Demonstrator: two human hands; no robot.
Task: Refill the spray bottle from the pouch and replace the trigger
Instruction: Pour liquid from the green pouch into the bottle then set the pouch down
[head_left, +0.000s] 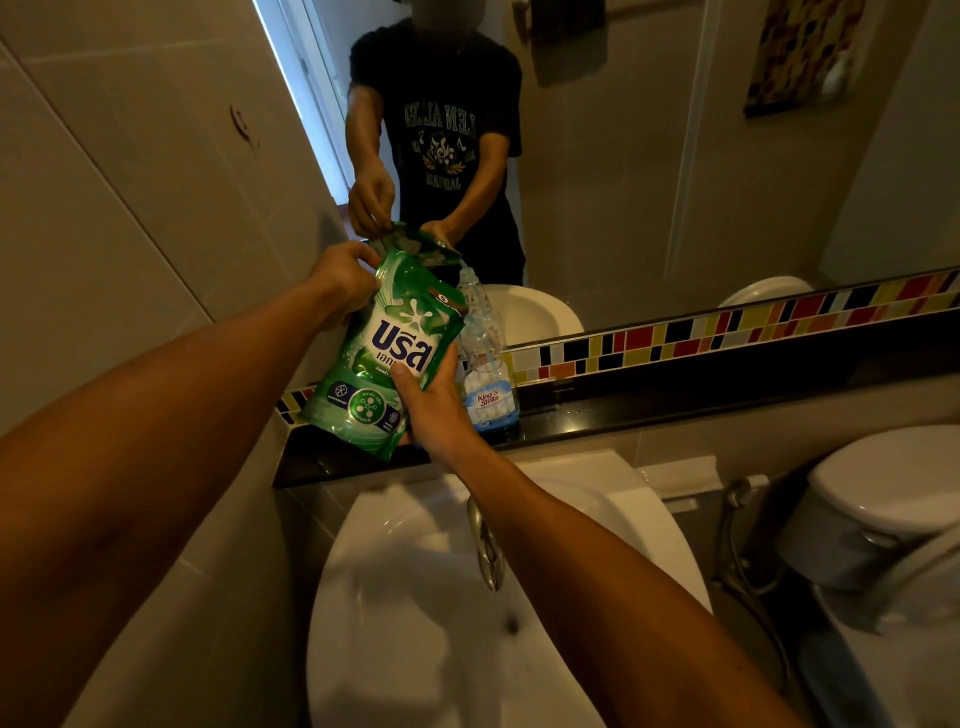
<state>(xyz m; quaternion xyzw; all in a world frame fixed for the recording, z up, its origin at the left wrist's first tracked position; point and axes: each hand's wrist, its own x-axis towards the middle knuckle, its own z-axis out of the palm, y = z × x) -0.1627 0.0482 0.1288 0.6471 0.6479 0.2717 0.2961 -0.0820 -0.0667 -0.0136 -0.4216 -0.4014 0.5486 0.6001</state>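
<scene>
Pouch (384, 348): green, tilted, held above the dark ledge (675, 405), top corner beside the bottle's mouth.
Left hand (345, 283): fingers pinched on the pouch's upper left edge.
Right hand (434, 410): clamped on the pouch's lower right, thumb across the front.
Bottle (485, 364): clear, upright on the ledge against the mirror (649, 182), no trigger on it, blue liquid low inside.
Sink (415, 597): white, below the arms.

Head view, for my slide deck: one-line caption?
Both hands hold a green pouch beside the clear bottle above the sink.
</scene>
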